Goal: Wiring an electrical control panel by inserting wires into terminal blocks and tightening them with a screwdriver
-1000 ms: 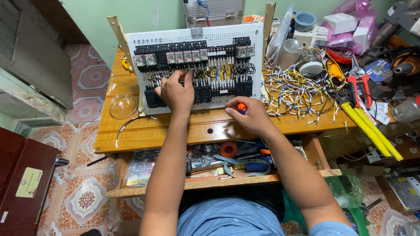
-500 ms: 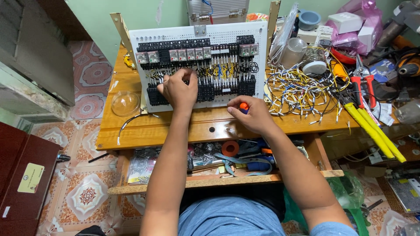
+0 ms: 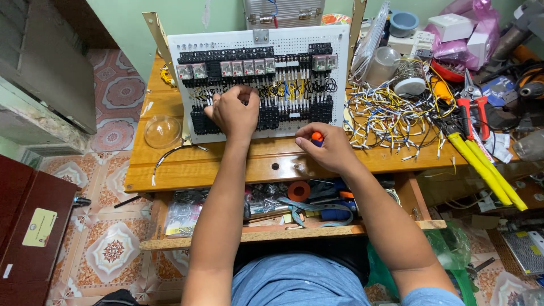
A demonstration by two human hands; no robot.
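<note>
A white perforated panel [image 3: 215, 45] with rows of black terminal blocks, clear relays and short wires leans upright at the back of the wooden desk [image 3: 170, 170]. My left hand [image 3: 233, 112] rests against the panel's middle rows, its fingers curled on the wiring there. To the right, at the panel's lower edge, my right hand [image 3: 328, 148] is closed around a screwdriver with an orange and blue handle [image 3: 317, 137]; its tip is hidden by my fingers.
A tangle of cut wires [image 3: 391, 122] lies right of the panel. Beyond it are red-handled cutters [image 3: 471, 102], long yellow-handled cutters [image 3: 484, 167], boxes and cups. A clear dome [image 3: 162, 130] sits at the left. An open drawer [image 3: 283, 198] of tools is below the desk.
Both hands hold nearly the same place. My left hand's fingers have shifted slightly on the panel's wiring.
</note>
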